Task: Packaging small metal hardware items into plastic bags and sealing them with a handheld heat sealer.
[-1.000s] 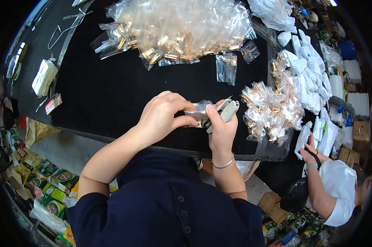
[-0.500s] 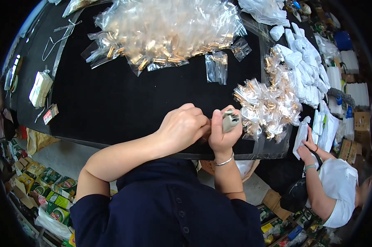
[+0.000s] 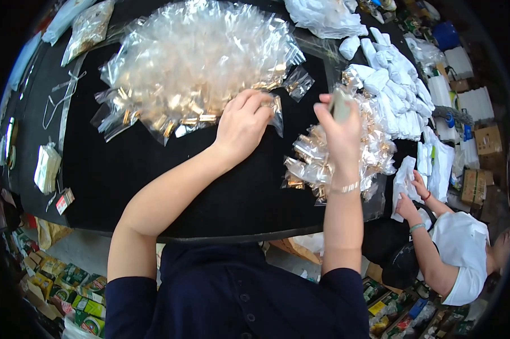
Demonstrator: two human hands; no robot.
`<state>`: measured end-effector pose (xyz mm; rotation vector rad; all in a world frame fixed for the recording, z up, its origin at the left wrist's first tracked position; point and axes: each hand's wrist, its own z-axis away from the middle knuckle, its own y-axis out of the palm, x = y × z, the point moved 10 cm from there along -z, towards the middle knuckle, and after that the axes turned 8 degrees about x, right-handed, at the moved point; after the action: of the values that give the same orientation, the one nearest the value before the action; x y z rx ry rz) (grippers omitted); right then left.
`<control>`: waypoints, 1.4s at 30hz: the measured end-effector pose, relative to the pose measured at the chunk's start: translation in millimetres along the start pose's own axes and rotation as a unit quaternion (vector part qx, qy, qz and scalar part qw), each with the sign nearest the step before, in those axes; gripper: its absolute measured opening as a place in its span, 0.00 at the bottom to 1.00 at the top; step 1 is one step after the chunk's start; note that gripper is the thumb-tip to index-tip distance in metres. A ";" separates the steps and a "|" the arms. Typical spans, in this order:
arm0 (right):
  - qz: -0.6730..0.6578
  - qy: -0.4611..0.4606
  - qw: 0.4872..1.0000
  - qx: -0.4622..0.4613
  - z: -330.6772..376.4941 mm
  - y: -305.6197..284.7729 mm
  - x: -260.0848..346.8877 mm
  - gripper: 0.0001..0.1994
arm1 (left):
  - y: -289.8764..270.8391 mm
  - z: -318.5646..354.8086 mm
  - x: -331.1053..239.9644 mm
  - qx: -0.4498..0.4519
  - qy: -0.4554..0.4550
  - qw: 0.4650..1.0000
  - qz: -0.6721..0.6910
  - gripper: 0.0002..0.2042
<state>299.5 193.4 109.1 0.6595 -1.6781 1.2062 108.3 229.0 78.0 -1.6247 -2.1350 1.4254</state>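
While my left hand (image 3: pixel 245 121) lies curled on the near edge of the big heap of clear bags (image 3: pixel 195 68), its fingertips pinch one small bag there. My right hand (image 3: pixel 338 129) is raised over the smaller pile of filled bags (image 3: pixel 337 150) — fingers closed round a small grey-green tool (image 3: pixel 341 104), blurred. Both piles rest on the black table (image 3: pixel 153 175). Further right lies a row of white bundles (image 3: pixel 399 85) — and a co-worker's hands (image 3: pixel 410 198) handle white stuff by the table's edge.
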 end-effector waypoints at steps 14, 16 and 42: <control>0.295 0.016 0.944 0.147 -154.5 42.9 -70.4 0.24 | 18.0 53.0 31.3 0.121 -0.306 0.790 0.517 0.04; 0.128 0.014 0.984 0.120 -156.9 35.8 -68.9 0.23 | 16.1 48.5 32.9 0.128 -0.291 0.807 0.498 0.05; 0.062 -0.122 0.951 0.276 82.8 81.1 43.8 0.14 | -31.0 97.0 -22.7 0.112 -0.229 0.872 0.417 0.04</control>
<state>183.1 151.1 107.9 1.0926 -1.5973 1.7716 40.6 152.8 55.9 -2.4346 -1.3144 2.3788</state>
